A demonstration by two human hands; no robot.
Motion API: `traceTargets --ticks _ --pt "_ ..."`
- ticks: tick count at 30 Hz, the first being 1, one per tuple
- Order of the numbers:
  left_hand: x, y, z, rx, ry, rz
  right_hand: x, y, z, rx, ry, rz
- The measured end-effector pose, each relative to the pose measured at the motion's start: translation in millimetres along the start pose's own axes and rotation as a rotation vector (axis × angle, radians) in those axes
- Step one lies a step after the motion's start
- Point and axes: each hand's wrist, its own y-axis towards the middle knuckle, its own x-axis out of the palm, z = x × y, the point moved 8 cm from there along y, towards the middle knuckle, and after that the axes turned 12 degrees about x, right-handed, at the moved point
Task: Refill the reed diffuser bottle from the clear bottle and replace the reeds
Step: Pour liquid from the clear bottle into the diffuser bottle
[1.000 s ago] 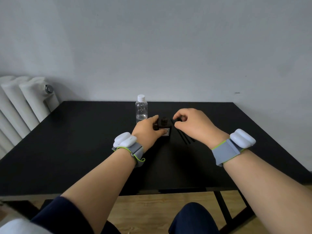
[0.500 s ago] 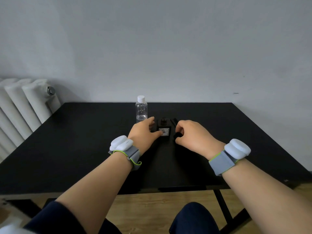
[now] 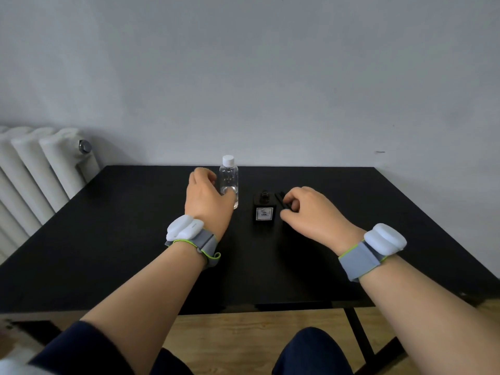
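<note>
The clear bottle [image 3: 230, 175] with a white cap stands upright at the back of the black table [image 3: 108, 239]. My left hand [image 3: 208, 203] is wrapped around its lower half, thumb across the front. The black diffuser bottle [image 3: 264, 205] with a white label stands just right of it, its threaded neck uncapped. Black reeds [image 3: 280, 197] lie on the table beside the diffuser's right side. My right hand [image 3: 311, 212] rests there with curled fingers pinching a small black cap [image 3: 283, 211], mostly hidden, and its fingertips touch the reeds.
A white radiator [image 3: 32, 171] stands against the grey wall at the left, close to the table's left corner. The table's front edge runs just above my knees, with wooden floor and a black table leg [image 3: 357, 336] below.
My left hand let go of the diffuser bottle and moved back left onto the clear bottle. My right hand took the cap off the diffuser's neck and lowered it beside the reeds.
</note>
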Motion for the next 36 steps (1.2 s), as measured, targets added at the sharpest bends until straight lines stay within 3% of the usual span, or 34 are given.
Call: traceTargets --ticks 9,16,30,36 --pt "33.6 12.6 -11.5 -0.144 -0.138 -0.218 -27.5 8.7 -20.2 0.016 0.251 0.148" --pt "29.9 12.2 -10.5 -0.124 -0.093 -0.225 -21.9 11.5 -23.1 0.020 0.287 0.155" --pt "-0.5 7.9 38.1 0.210 -0.013 -0.127 -47.0 7.4 -58.7 -0.030 0.507 0.245" --pt "4.0 1.2 54.3 0.266 -0.037 -0.148 -44.1 11.3 -58.5 -0.004 0.454 0.187"
